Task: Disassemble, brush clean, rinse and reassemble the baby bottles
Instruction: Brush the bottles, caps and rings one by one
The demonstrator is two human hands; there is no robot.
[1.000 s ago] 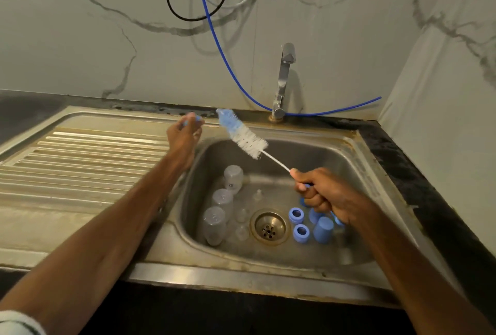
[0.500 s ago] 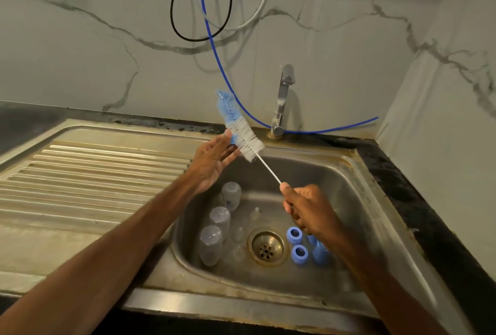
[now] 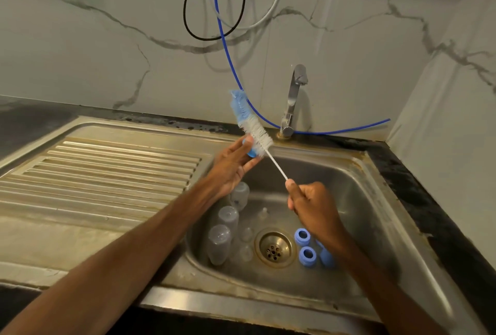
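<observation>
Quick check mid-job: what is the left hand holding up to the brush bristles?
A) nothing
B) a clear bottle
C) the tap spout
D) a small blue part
D: the left hand pinches a small blue part against the white bristles of the brush, which the right hand grips by the handle; the clear bottles lie down in the basin.

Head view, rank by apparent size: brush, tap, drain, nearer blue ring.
1. brush, handle included; it is held nearer the camera, which flatters it
2. tap
3. drain
4. nearer blue ring
</observation>
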